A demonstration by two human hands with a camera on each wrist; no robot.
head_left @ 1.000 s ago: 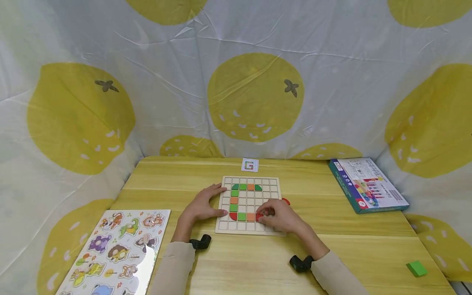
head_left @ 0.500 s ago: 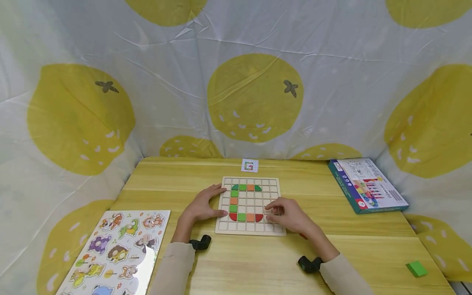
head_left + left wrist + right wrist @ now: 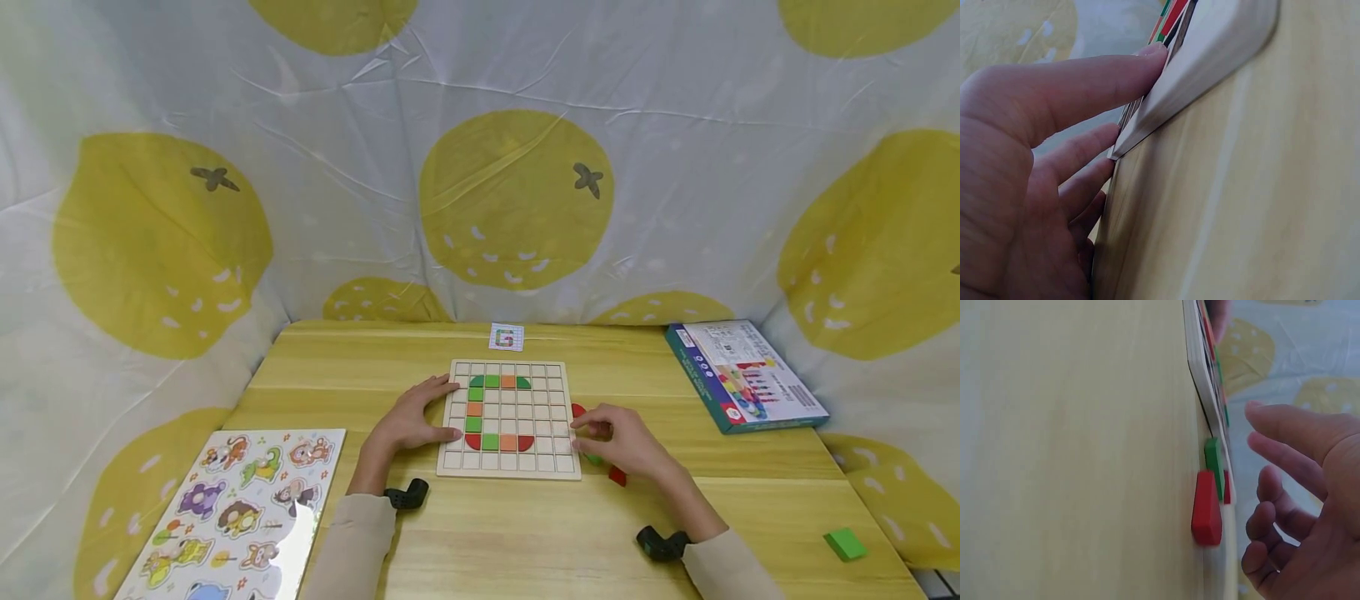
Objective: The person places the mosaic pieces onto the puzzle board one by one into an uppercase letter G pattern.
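Note:
On the table lies a wooden grid board (image 3: 513,411) with green, orange and red tiles set in a C-like outline. My left hand (image 3: 408,421) rests at its left edge; in the left wrist view the straight thumb (image 3: 1097,84) lies on the rim. My right hand (image 3: 622,437) hovers just off the board's right edge, thumb and index finger apart, holding nothing. Beneath and around it are loose pieces: a rounded red tile (image 3: 578,410), a green tile (image 3: 593,458), partly hidden by the hand, and a red tile (image 3: 617,476). The right wrist view shows the red block (image 3: 1207,509) beside the green one (image 3: 1214,462).
A small pattern card (image 3: 507,337) with a G stands behind the board. An animal puzzle board (image 3: 247,492) lies at front left. At back right is a toy box (image 3: 750,375); a green block (image 3: 846,544) sits near the right edge.
My right hand has let go of the red corner tile at the board's lower right and moved right, over the loose pieces. The left hand has stayed in place.

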